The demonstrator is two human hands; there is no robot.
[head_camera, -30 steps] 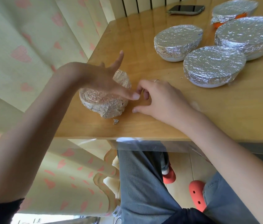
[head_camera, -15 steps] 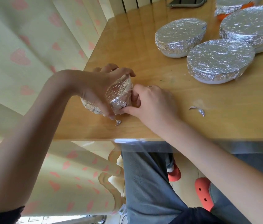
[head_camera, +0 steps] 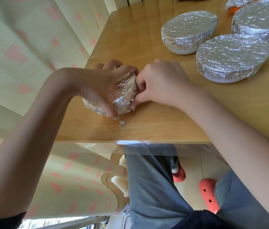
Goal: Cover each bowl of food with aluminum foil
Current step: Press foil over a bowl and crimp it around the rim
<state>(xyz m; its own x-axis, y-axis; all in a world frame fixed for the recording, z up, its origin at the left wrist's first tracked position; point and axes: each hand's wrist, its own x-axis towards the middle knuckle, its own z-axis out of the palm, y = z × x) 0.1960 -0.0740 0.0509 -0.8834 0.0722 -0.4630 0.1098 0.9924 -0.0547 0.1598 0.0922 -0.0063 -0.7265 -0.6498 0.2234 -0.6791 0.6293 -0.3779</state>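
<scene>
A small bowl wrapped in crumpled foil (head_camera: 122, 93) sits tilted near the table's front left corner. My left hand (head_camera: 102, 83) grips it from above and behind, fingers curled round its far side and thumb down at the front. My right hand (head_camera: 160, 83) pinches the foil at the bowl's right side with curled fingers. Three white bowls with foil tops stand further back: one in the middle (head_camera: 189, 30), one closer on the right (head_camera: 231, 57), one at the far right (head_camera: 262, 20). A foil-covered orange bowl (head_camera: 236, 2) shows at the top edge.
A tiny foil scrap (head_camera: 122, 123) lies just in front of the small bowl. The wooden table (head_camera: 163, 126) ends close below my hands. A heart-patterned curtain (head_camera: 31, 47) hangs along the left. My legs and red shoes (head_camera: 209, 194) are under the table.
My left hand went from spread open above the small bowl to gripping it. My right hand moved in and pinched the foil on its right side. The bowl tilted up.
</scene>
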